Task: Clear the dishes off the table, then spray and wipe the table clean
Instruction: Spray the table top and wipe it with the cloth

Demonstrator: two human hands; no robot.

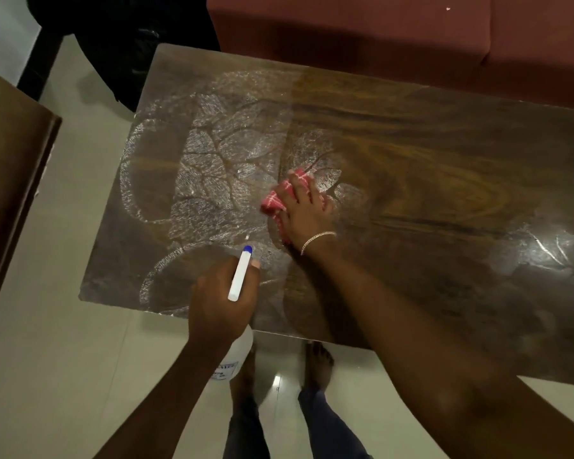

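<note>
Far left: the edge of a brown wooden cabinet stands on a pale tiled floor. A dark, indistinct object sits beyond the table's far left corner.

The table is dark wood grain with a glossy top. Its left half carries whitish spray residue in arcs and petal-shaped smears. The right half shows bare grain.

The left hand is over the near edge, fingers curled tight round the neck of a white spray bottle. The blue nozzle points over the tabletop; the body hangs below the hand, off the table.

The right hand is near the table's centre, fingers extended and slightly spread, pressing a red checked cloth flat on the surface. The cloth projects left beyond the fingertips.

A maroon sofa stands behind the table, at right.
</note>
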